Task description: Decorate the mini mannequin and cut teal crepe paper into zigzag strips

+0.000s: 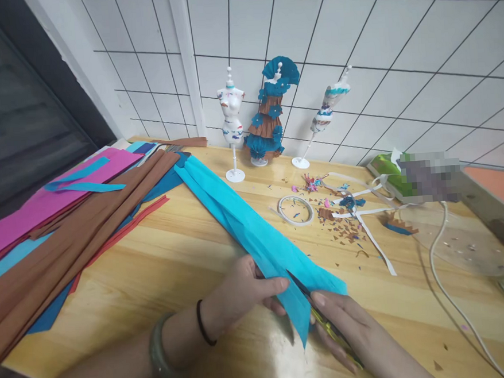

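A long turquoise paper strip [255, 229] runs diagonally from the back left toward the front of the wooden table. My left hand [254, 287] pinches its left edge near the front end, thumb on top and fingers beneath. In my right hand [343, 326] are scissors [326, 322] with yellow-and-black handles. Their dark blades lie at the paper between my two hands, and a cut separates a pointed flap at the front from the part on the right. The lower blade is partly hidden by the paper.
Brown folded paper [86, 223] and pink sheets [91, 177] lie at left. Two bare white mannequins [232, 112] flank one dressed in blue and brown paper [270, 118]. Right of centre are a tape roll [295, 210], paper scraps [350, 231] and a white cable [434, 262].
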The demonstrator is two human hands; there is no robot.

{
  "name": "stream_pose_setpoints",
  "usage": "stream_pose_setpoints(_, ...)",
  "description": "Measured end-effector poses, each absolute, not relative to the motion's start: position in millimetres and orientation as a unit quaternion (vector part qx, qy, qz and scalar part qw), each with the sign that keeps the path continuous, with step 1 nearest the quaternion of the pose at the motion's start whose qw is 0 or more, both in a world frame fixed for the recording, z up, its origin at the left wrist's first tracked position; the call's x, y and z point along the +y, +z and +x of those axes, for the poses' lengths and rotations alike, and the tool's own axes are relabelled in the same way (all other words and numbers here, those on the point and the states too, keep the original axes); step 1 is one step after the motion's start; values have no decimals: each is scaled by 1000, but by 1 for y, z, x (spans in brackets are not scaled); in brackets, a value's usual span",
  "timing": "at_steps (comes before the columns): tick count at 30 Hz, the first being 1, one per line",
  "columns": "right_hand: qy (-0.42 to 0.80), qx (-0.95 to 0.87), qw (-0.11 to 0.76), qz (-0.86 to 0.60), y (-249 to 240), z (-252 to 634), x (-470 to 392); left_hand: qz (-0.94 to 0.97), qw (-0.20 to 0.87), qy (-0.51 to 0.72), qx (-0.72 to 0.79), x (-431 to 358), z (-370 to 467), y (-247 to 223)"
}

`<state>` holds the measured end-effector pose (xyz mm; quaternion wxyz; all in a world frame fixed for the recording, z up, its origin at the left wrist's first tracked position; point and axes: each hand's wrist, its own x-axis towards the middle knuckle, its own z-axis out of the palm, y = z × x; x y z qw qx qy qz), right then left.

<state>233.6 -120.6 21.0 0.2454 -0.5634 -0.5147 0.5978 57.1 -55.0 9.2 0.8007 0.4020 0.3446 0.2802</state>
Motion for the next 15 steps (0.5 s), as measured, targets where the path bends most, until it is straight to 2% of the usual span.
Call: stream_pose_setpoints(15,585,-547,245,-546,30,229,-121,433,783,297,334,-61,57,11)
